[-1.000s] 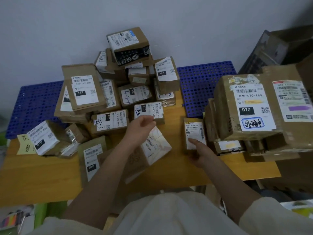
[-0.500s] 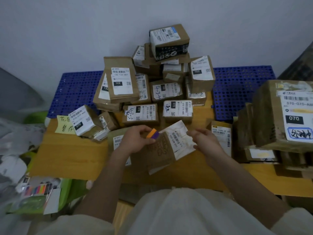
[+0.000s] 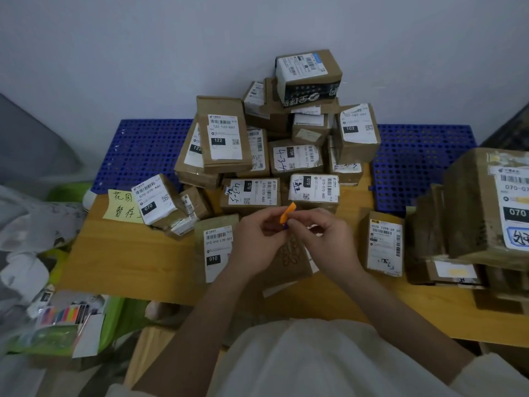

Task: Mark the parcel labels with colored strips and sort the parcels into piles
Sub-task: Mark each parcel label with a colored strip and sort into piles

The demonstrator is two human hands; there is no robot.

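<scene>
Both hands met above wooden counter (image 3: 120, 262), centre front. Left hand (image 3: 259, 242) pinched small orange paper strip (image 3: 287, 214) at lower end; right hand (image 3: 320, 239) pinched same spot, purple strip (image 3: 285, 226) peeking between fingertips, possibly stuck to orange one. Brown cardboard parcel with printed lettering (image 3: 289, 259) lay directly under hands. Heap of brown labelled parcels (image 3: 286, 156) behind, against wall. Taller stack of large cardboard parcels (image 3: 483, 213) at right. Yellow handwritten sticky note (image 3: 121, 206) left of heap.
</scene>
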